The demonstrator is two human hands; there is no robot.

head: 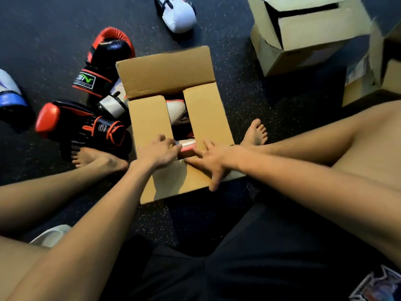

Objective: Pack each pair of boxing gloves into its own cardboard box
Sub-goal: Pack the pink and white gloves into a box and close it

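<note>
A cardboard box (149, 122) stands on the floor between my bare feet, its two side flaps folded in and its far flap up. White and coral gloves (176, 109) show through the gap between the flaps. My left hand (160, 152) reaches into the near end of the gap, fingers curled at the left flap's edge and a glove cuff. My right hand (210, 161) lies flat with spread fingers on the near flap and right flap. A black and red glove (104, 59) and its mate (80, 124) lie left of the box.
A white glove (178, 16) lies at the top, a blue and white glove (10, 98) at the left edge. A closed cardboard box (303, 38) and other cardboard boxes (368, 83) sit at the right. A white cuff (112, 105) pokes out beside the box. Dark speckled floor.
</note>
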